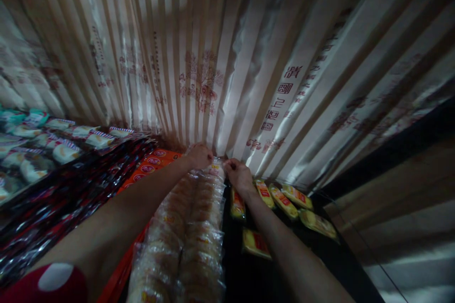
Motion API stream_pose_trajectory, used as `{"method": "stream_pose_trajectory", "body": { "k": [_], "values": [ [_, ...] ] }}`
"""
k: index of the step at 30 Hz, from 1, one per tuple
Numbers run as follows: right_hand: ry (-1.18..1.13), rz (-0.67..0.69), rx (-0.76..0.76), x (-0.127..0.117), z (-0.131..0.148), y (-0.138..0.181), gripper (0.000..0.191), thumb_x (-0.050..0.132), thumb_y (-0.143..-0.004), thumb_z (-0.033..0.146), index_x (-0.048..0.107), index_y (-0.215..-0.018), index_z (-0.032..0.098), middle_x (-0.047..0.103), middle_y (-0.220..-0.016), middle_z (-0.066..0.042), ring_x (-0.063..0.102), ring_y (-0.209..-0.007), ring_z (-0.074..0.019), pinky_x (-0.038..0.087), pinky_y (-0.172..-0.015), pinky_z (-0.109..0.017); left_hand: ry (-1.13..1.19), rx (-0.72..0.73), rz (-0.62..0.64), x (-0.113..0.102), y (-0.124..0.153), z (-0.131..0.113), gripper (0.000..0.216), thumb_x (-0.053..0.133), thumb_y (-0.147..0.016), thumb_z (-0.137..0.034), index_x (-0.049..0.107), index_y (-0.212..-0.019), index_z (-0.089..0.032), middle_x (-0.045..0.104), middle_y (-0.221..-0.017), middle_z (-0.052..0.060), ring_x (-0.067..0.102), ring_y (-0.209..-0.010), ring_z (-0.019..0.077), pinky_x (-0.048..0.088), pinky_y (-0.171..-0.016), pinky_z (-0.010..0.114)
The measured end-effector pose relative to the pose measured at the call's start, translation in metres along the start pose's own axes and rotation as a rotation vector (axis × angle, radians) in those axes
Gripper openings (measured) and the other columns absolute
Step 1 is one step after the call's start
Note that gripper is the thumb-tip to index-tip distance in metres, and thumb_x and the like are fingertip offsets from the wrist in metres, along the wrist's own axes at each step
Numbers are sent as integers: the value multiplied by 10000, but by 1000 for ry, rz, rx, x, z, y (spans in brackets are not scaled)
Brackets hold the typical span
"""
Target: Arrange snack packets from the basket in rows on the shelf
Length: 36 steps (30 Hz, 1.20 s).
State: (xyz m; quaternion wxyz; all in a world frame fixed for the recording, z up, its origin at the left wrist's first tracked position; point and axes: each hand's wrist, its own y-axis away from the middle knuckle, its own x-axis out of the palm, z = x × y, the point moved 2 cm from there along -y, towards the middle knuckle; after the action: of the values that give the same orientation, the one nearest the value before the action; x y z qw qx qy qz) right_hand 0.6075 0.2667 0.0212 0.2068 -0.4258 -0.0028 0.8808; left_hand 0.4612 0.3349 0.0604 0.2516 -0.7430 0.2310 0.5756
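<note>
Two long rows of round, flat pastries [204, 229] in clear plastic wrappers stand on edge and run away from me. At the far end of the right row is a wrapped pastry [216, 166] with a small yellow and red label. My left hand [200, 156] is closed at the left side of that packet, fingers pinched at its upper edge. On the other side my right hand [239, 175] is closed too, thumb and fingertips at the packet's right corner. Exactly how much wrapper each hand pinches is hard to see in the dim light.
Several yellow packets [283, 200] lie on the dark surface [245, 274] to the right. Orange packaging [148, 166], dark red shiny packets [106, 189] and white wrapped items [67, 150] lie to the left. A pleated, printed curtain [199, 57] hangs behind the goods.
</note>
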Motion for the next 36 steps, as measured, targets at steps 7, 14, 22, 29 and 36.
{"method": "stream_pose_trajectory", "body": {
  "k": [7,14,22,29,36],
  "values": [
    [144,-144,-128,-21,15,22,229,476,-837,364,569,-968,200,615,-920,-59,587,-729,-155,429,-678,-263,1,-13,-14,3,-2,-8,193,525,-789,-155,691,-872,-206,701,-920,37,606,-945,190,406,-904,324],
    [-1,196,-110,-15,12,25,168,523,-796,365,639,-793,243,663,-724,17,604,-655,-143,420,-620,-235,6,-6,-29,6,0,-7,191,517,-793,-159,685,-877,-190,698,-917,51,623,-916,194,413,-892,329],
    [44,135,-137,-10,11,21,156,453,-802,227,607,-775,235,663,-732,-5,602,-674,-152,419,-646,-239,12,51,-124,4,6,-3,229,478,-805,-140,655,-939,-198,656,-936,45,564,-975,189,402,-910,336],
    [60,111,-68,-10,16,18,160,436,-814,265,590,-790,226,638,-716,-7,597,-670,-158,413,-650,-247,-23,202,-114,-5,24,1,126,555,-783,-244,670,-776,-192,626,-858,44,514,-968,202,368,-946,333],
    [47,-56,-137,-20,14,39,268,431,-824,424,598,-799,216,639,-761,-27,584,-664,-162,413,-629,-261,-41,135,-137,-1,25,-7,85,548,-769,-163,633,-758,-158,613,-832,64,512,-913,208,383,-898,322]
  ]
}}
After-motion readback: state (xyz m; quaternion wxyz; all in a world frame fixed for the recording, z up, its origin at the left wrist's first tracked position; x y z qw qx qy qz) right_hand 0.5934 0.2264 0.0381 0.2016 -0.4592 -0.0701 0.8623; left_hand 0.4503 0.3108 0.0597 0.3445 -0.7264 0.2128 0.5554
